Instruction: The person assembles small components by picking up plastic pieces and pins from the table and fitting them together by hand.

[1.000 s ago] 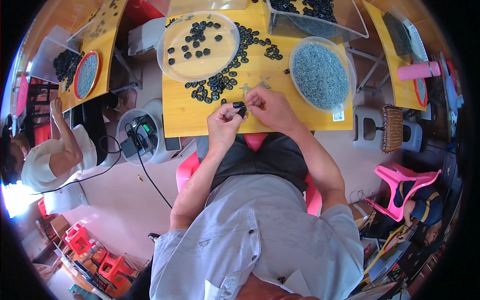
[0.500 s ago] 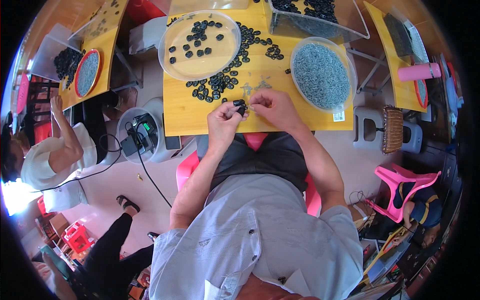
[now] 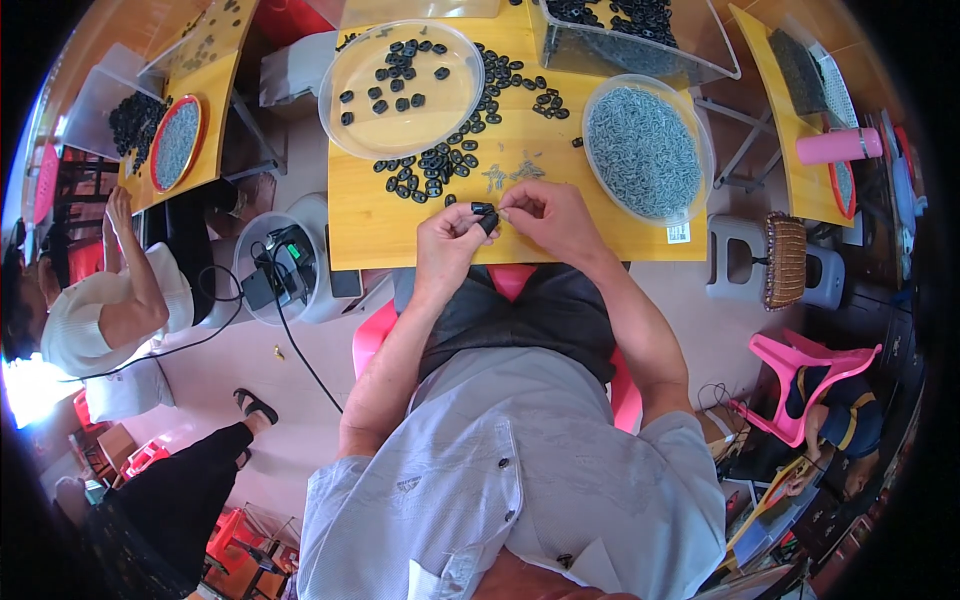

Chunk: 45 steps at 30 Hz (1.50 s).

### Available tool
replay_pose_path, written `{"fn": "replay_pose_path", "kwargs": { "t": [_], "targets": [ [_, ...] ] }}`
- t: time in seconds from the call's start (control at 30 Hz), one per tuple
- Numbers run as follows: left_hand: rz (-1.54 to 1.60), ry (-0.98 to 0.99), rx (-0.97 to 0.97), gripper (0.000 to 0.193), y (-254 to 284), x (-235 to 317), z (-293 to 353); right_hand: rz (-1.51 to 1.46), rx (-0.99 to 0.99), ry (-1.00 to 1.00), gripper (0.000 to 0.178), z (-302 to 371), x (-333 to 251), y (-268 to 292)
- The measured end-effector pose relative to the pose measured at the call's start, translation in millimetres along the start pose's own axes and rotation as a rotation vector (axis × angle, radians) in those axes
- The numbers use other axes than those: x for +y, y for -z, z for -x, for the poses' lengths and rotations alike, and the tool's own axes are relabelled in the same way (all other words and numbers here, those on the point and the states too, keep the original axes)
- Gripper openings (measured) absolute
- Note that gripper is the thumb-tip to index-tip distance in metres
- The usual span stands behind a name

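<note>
Above the near edge of the yellow table, my left hand point(image 3: 446, 245) is closed around a small black plastic piece point(image 3: 488, 223). A black covering sits on one of its fingertips. Right beside it, my right hand point(image 3: 552, 218) is pinched, its fingertips at the piece; whatever lies between them is too small to make out. Just beyond my hands lies a small pile of loose grey screws point(image 3: 495, 178). Several black oval pieces with holes point(image 3: 432, 170) are spread on the table to the left of that pile.
A clear round tray point(image 3: 425, 110) holds several black pieces at the far left. To the right stands a tub of screws point(image 3: 645, 150), with a clear bin point(image 3: 640, 50) of black pieces behind it. A bucket with a cabled device point(image 3: 280, 265) stands left of the table.
My hands stay nearly in place, with my right fingertips slightly closer to the black piece. At the lower left, a person in black trousers has shifted left and downward in the picture.
</note>
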<state>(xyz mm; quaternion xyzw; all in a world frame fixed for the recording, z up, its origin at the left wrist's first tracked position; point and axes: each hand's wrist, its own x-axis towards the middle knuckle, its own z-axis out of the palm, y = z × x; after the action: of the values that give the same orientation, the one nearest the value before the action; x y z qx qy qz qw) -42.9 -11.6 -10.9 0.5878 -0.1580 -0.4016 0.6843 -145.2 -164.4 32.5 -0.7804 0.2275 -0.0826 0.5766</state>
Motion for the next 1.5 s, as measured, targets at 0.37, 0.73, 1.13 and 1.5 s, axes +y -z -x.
{"fn": "replay_pose_path", "kwargs": {
  "t": [0.37,0.73,1.13,1.5],
  "targets": [
    [-0.003,-0.012,0.041,0.011,-4,0,3,-0.019,-0.001,-0.012,0.013,0,4,-4],
    [0.095,-0.150,0.268,0.014,24,17,4,-0.004,0.080,0.059,0.008,-10,4,-21],
    [0.259,-0.143,0.329,0.018,46,16,-3,0.532,0.114,0.325,0.016,-29,-5,-62],
    [0.192,-0.143,0.291,0.018,46,14,-4,0.555,0.055,0.279,0.018,-30,-12,-59]
  ]
}}
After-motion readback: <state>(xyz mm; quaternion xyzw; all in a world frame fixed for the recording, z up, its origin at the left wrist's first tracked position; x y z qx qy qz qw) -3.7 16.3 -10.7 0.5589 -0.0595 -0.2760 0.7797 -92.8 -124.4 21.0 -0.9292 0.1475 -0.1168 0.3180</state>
